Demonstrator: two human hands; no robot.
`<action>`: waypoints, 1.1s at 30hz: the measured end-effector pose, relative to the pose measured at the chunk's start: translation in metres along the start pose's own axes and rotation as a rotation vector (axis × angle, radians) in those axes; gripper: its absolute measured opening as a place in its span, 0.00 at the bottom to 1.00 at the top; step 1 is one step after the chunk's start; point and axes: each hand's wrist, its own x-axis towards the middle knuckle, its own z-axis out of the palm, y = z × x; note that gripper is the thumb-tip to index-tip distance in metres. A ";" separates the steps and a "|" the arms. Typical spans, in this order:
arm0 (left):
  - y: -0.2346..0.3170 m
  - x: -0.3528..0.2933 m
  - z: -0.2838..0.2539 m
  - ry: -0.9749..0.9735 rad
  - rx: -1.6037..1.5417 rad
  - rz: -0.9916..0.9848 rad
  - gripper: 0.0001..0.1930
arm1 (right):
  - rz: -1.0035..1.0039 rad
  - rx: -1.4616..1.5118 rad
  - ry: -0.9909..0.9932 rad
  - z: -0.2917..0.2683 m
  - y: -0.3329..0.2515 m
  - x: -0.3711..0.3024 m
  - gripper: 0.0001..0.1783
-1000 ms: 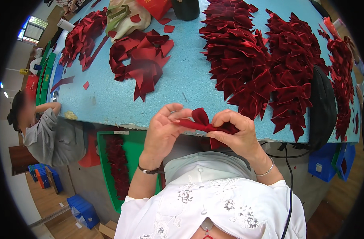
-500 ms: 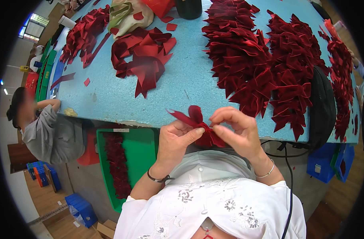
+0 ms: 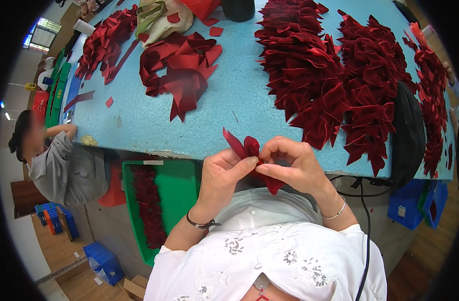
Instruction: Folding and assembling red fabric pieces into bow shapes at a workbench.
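Observation:
Between my two hands is a dark red ribbon bow (image 3: 251, 146), held just off the table's front edge. My left hand (image 3: 224, 171) pinches its middle from the left, thumb on top. Thumb and fingers of my right hand (image 3: 294, 168) close on the bow's knot and right side, partly covering it. One pointed ribbon tail stands up at the left, and another part hangs below my right thumb. Long piles of finished red bows (image 3: 302, 75) and more bows (image 3: 367, 90) lie on the blue table (image 3: 234, 90) to the right.
Loose red ribbon strips (image 3: 182, 70) lie at the centre left, beside a cream cloth bag (image 3: 164, 22). Below the table edge stands a green crate (image 3: 177, 200) with a row of red bows. A black bag (image 3: 407, 135) sits at the right edge. A person in grey (image 3: 74, 170) sits at left.
My right fingers have come in to the left and closed on the bow's middle. The bow has turned, its left tail now pointing more upward.

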 end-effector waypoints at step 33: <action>0.006 -0.003 0.017 0.048 -0.102 0.040 0.09 | 0.215 0.586 0.297 0.008 0.001 0.003 0.06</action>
